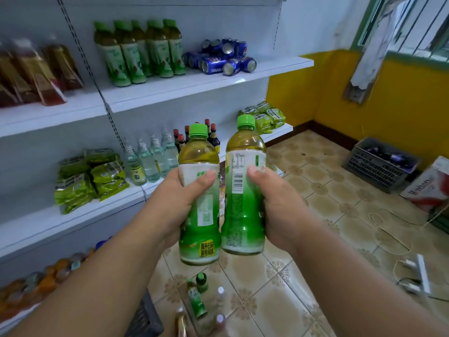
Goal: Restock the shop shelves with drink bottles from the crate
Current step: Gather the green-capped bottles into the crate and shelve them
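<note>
**Two green tea bottles held up before the white shelves**

Patterned floor tiles [286, 283] lie under us, and near our feet several bottles [198, 300] lie or stand loose beside the dark crate [145, 319], of which we see only a corner at the bottom edge.

Above them we hold two bottles upright, side by side and almost touching. Our left hand [179, 203] is wrapped around the left green tea bottle [199, 210], thumb across its label. Our right hand [274, 205] is wrapped around the right green tea bottle [244, 203], thumb beside the barcode. Both bottles have green caps and hide part of the middle shelf behind them.

On that middle shelf [80, 215] we see green packets [92, 178], clear bottles [150, 159] and dark bottles with red caps [192, 135]. On the upper shelf [194, 86] stand five more green tea bottles [138, 52], next to blue cans [221, 57] lying on their sides, with reddish bottles [36, 74] further left.

Far right, by the yellow wall [364, 105], a second grey crate [381, 164] sits on the floor, a carton [430, 188] beside it.
</note>
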{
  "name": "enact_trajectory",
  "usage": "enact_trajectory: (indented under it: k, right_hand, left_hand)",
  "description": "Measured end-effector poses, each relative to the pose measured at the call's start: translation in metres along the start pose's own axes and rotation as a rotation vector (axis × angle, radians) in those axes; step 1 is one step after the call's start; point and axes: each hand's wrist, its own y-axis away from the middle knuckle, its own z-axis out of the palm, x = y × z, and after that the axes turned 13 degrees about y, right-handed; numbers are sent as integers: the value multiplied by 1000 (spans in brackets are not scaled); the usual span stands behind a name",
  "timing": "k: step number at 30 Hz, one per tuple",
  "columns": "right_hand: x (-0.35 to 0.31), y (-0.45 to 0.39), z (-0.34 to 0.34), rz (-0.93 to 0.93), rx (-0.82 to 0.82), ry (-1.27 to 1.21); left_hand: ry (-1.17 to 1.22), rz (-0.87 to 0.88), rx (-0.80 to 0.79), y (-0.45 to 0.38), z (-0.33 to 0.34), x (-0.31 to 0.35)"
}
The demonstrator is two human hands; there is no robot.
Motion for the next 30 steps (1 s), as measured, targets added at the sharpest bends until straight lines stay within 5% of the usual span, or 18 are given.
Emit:
enact_trajectory:
  k: [7,17,23,30]
  right_hand:
    - [-13,-70,-58,-67,36,60]
    - [-70,-189,-161,167,-418,-222]
    - [-111,-261,-213,183,-579,-263]
    - [-126,-334,-190,154,-704,-283]
  left_hand:
    - [132,22,77,-71,29,-6]
    - [503,-46,114,-180,114,-21]
    - [489,114,237,-238,158,-13]
    - [437,238,452,-280,153,15]
